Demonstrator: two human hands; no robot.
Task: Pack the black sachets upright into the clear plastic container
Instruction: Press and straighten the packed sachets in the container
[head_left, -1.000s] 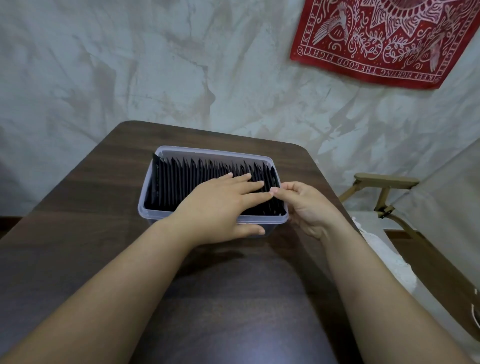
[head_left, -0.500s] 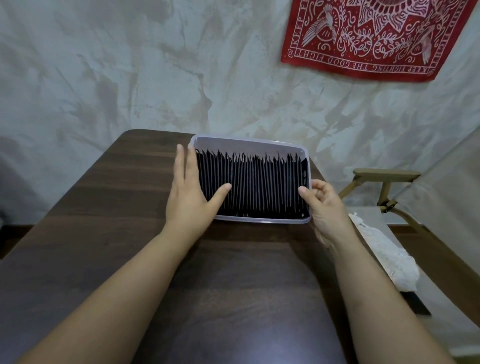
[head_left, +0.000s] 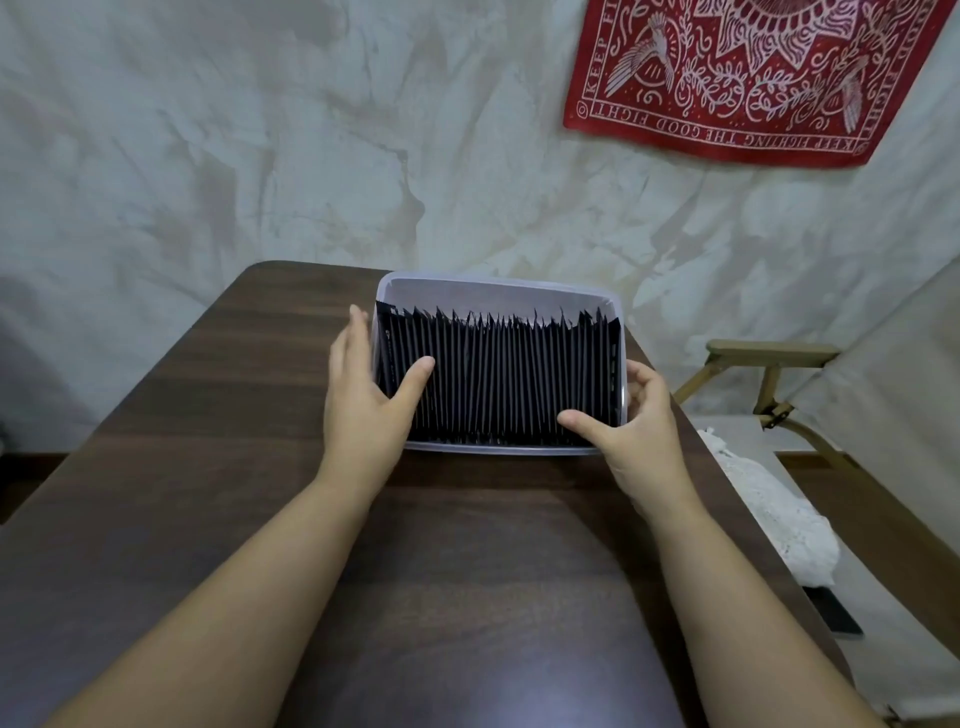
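On dark wooden counter (head_left: 249, 426), near far edge: clear plastic container (head_left: 493, 290); filled side to side with black sachets (head_left: 509, 379) standing on edge; left hand (head_left: 358, 402) at left wall, grip clamped on wall, thumb inside on sachets, fingers outside; right hand (head_left: 641, 434) at near right corner, grip clamped on rim likewise.

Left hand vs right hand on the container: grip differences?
Left hand lays straight fingers along the clear plastic container, on its left wall; right hand curls its fingers round the right wall. Left hand reaches further back; right hand sits at the near corner. Both rest a thumb on the black sachets.
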